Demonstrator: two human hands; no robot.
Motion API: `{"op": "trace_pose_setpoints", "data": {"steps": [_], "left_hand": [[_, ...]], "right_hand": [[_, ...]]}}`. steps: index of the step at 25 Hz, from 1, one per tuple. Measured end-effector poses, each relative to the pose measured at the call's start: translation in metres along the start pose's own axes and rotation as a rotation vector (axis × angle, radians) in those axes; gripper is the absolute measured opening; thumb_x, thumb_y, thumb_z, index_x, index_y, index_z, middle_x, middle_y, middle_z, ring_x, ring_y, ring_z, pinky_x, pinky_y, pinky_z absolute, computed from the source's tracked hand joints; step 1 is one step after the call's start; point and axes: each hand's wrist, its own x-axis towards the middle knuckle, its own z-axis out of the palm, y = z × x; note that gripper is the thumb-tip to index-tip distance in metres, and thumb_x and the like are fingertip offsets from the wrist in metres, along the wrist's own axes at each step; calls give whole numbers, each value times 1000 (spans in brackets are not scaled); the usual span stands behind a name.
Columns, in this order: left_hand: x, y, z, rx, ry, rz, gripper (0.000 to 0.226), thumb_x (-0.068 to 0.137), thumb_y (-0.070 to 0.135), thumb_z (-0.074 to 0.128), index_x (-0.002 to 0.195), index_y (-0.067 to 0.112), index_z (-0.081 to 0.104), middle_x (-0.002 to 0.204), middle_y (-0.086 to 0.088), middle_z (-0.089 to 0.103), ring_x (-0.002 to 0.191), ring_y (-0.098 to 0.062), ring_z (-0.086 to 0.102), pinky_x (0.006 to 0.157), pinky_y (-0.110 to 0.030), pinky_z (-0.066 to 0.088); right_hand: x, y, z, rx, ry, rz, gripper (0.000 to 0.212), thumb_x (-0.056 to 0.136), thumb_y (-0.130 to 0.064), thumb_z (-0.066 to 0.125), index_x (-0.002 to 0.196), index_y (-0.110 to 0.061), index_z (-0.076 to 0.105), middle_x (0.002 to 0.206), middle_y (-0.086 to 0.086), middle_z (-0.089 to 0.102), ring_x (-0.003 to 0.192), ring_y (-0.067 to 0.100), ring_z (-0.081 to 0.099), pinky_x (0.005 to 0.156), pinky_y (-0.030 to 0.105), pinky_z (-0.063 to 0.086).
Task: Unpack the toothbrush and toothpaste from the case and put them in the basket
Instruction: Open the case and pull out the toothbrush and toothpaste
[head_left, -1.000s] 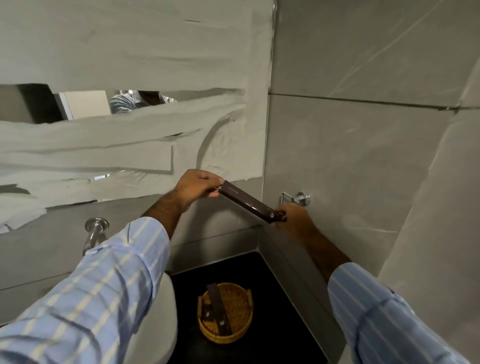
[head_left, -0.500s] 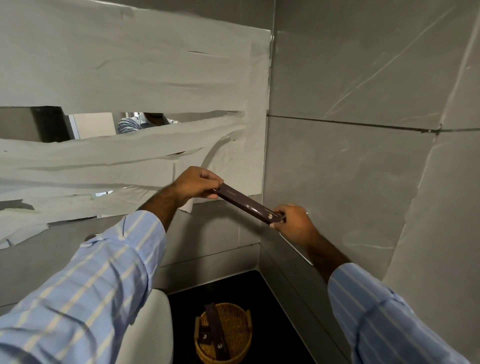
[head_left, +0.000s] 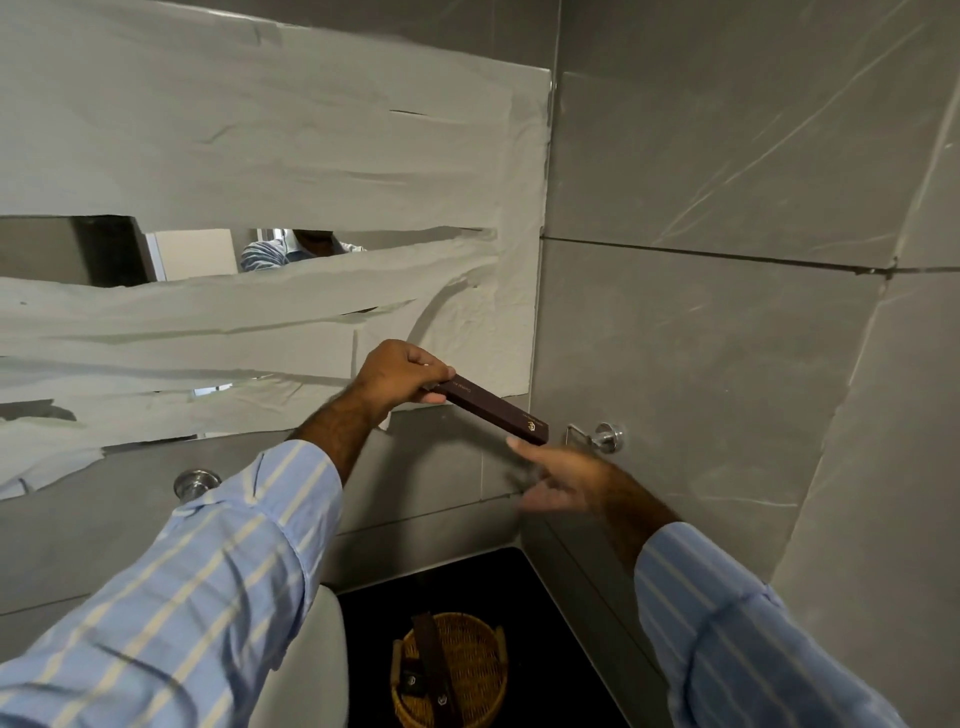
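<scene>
Left hand (head_left: 402, 371) gripped dark brown case (head_left: 493, 407); right hand (head_left: 563, 475) spread open, blurred, just beneath its end. Wicker basket (head_left: 480, 670) held two dark cases.

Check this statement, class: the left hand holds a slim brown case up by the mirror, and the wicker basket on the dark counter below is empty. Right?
Not quite. In the head view the wicker basket already holds brown boxes. The left hand does hold the slim brown case by the mirror.

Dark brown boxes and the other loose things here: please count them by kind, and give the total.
Dark brown boxes: 3, one long box held in the left hand at, one long and one small in the basket
Wicker basket: 1
Total: 4
</scene>
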Motion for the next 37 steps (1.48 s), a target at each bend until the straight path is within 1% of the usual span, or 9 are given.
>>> {"op": "trace_pose_setpoints", "data": {"steps": [2,4,8,11,16,21,26,30,37], "left_hand": [[-3,-8,8,-87,24,-18,22,75,10,83,91,-3,77,94,-22,76,80,-27,78,69,-32,64],[-10,-15,15,-174,13,-37,21,75,8,83,91,-5,76,97,-25,75,79,-27,77,63,-27,63],[-20,-28,12,-354,-72,-99,22,82,0,74,103,-5,73,110,-26,73,93,-31,76,72,-27,63],[-27,-36,5,-486,-65,-115,26,87,-8,63,111,-4,68,116,-26,69,93,-33,75,76,-31,63],[-37,-43,11,76,254,72,16,76,9,80,90,14,75,88,-6,74,73,-16,69,65,-25,60],[-42,-43,32,-638,154,-192,15,87,-9,56,98,-13,66,89,-22,71,76,-26,72,75,-33,63],[-55,-59,50,-1194,134,-402,16,96,5,48,98,-7,58,98,-28,65,92,-39,66,88,-44,59],[-58,-65,68,-1336,164,-464,32,98,16,54,117,-10,57,103,-27,66,95,-36,67,98,-46,52],[-66,-72,80,-1214,119,-356,36,85,16,73,112,-7,64,108,-23,71,97,-28,73,80,-36,62]], "right_hand": [[6,-2,16,499,-223,92,77,74,-40,82,121,13,51,97,34,71,93,42,72,85,48,60],[12,-9,35,855,-266,19,61,80,-27,79,116,15,53,110,36,67,95,44,71,87,50,59],[13,-23,53,1082,-162,-144,23,88,-10,70,99,7,60,97,27,68,104,36,67,85,43,57],[9,-27,52,1054,-183,-162,17,88,-7,70,94,5,60,93,27,67,102,37,67,83,44,58],[1,-37,56,972,-187,-214,14,91,-9,66,94,3,60,98,27,63,109,37,61,100,46,50],[-2,-46,51,678,-86,-453,27,92,-12,66,114,2,60,113,23,67,106,33,67,94,41,55],[-14,-64,50,239,64,-623,19,88,-15,71,100,-1,66,109,21,72,83,24,73,73,31,63],[-15,-74,51,-9,160,-636,35,85,-22,74,110,1,67,105,17,74,85,24,75,71,35,64],[-5,-71,38,10,119,-575,39,90,-27,67,119,-1,62,110,19,72,78,25,73,71,42,64]]}}
